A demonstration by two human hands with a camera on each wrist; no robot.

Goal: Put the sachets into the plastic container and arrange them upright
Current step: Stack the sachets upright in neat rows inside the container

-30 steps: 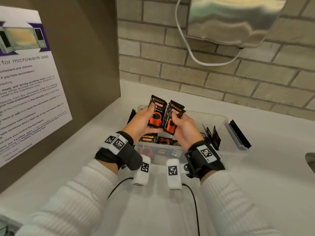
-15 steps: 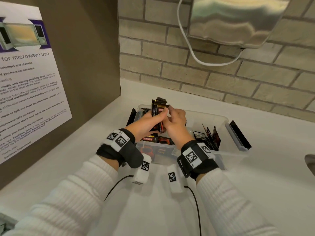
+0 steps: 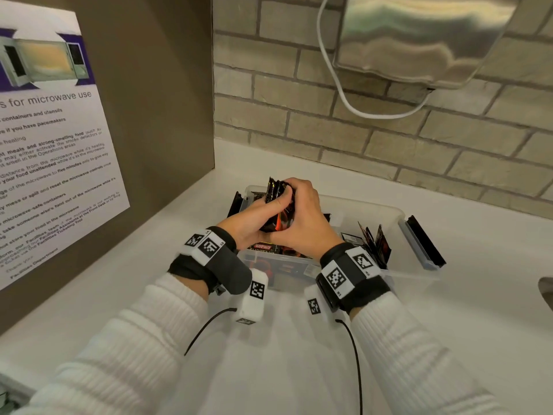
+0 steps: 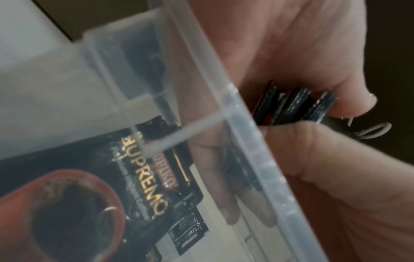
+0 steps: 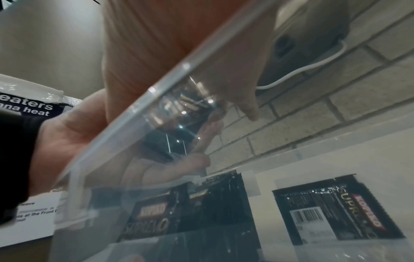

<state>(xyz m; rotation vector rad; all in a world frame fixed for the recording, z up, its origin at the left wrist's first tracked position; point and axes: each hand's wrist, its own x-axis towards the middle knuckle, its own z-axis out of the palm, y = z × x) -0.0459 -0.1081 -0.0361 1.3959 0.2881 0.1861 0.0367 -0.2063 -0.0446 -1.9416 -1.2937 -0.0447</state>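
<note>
A clear plastic container (image 3: pixel 416 266) stands on the white counter. Both hands meet over its left half, pressing a small stack of black-and-orange coffee sachets (image 3: pixel 276 190) together. My left hand (image 3: pixel 254 217) grips the stack from the left, my right hand (image 3: pixel 302 217) wraps it from the right and over the top. In the left wrist view the stack's edges (image 4: pixel 298 104) show between thumb and fingers above the container rim (image 4: pixel 237 113). Other sachets (image 3: pixel 263 247) lie flat on the container floor, and a few sachets (image 3: pixel 377 242) stand at the right end.
The black lid clips (image 3: pixel 425 238) stick out at the container's ends. A brown panel with a microwave notice (image 3: pixel 54 163) closes the left side, a brick wall (image 3: pixel 359 139) the back. A steel dispenser (image 3: pixel 425 37) with a white cord hangs above. A sink edge (image 3: pixel 546 292) shows at right.
The two sachets held apart, face up, a second ago have been brought together into one stack. Both hands closed around it and moved slightly back over the container's left part.
</note>
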